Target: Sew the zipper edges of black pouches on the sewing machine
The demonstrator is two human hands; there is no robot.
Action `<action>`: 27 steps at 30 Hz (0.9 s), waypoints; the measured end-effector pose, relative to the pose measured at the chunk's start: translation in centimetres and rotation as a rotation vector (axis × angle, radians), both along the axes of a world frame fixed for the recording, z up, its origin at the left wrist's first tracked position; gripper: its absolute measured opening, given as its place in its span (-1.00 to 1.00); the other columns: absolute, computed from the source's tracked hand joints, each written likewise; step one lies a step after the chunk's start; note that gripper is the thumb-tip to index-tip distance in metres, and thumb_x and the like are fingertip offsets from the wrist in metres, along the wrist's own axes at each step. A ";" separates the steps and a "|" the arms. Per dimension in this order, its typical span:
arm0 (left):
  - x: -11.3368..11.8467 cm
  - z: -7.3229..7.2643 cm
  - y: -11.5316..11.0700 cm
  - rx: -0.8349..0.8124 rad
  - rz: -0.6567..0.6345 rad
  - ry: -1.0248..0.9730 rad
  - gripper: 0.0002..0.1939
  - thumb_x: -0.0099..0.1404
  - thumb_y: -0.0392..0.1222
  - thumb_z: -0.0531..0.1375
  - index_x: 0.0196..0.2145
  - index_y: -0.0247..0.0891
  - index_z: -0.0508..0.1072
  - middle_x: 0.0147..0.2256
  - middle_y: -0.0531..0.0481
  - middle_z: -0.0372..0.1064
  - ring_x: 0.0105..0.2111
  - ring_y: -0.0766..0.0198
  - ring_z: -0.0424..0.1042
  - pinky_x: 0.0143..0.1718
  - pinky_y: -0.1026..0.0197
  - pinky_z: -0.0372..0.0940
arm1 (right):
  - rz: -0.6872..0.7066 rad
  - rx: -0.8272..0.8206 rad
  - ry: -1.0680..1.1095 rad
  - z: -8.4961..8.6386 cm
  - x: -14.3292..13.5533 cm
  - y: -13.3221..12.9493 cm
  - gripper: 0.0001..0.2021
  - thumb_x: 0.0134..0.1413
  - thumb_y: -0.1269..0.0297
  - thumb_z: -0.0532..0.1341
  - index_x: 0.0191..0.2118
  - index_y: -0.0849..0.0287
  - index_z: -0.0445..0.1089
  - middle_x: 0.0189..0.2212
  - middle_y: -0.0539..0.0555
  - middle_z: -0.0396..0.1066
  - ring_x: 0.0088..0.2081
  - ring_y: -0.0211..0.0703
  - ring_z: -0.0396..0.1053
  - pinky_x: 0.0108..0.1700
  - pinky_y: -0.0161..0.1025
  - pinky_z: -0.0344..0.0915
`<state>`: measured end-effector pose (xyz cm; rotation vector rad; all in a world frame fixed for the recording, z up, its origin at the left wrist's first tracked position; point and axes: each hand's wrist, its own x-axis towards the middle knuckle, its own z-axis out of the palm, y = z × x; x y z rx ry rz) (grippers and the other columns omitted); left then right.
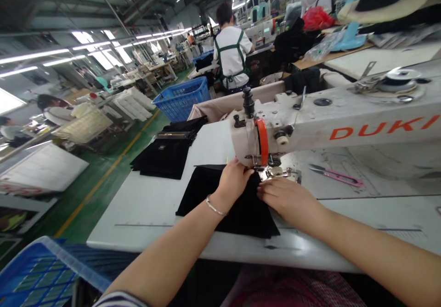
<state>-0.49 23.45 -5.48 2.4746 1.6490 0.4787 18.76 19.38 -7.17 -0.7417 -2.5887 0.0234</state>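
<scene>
A black fabric piece (203,188) lies flat on the white table of a sewing machine (299,123), its far right corner close to the presser foot (272,173). My left hand (232,183) is closed on that corner, thumb and fingers together just left of the foot. With its fingers pressed together, my right hand (289,199) grips the right edge of the same piece, just in front of the foot. The needle and the stitching spot are hidden behind the machine head and my fingers.
Pink-handled thread snips (339,176) lie on the machine bed at right. A stack of black pieces (163,155) sits on the table's left. Blue baskets stand at far side (184,98) and lower left (44,270). A co-worker (230,49) stands beyond.
</scene>
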 end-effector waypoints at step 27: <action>-1.8 -0.2 -2.3 0.126 -0.366 -0.072 -0.76 0.37 -0.35 0.13 -0.02 -0.29 0.43 -0.02 -0.06 0.47 0.01 0.22 0.41 0.12 0.06 0.32 | -0.007 -0.026 0.175 -0.2 -0.1 -1.4 -0.75 0.16 0.54 0.11 -0.10 0.29 0.45 -0.14 0.15 0.51 -0.04 -0.05 0.42 0.02 -0.05 0.36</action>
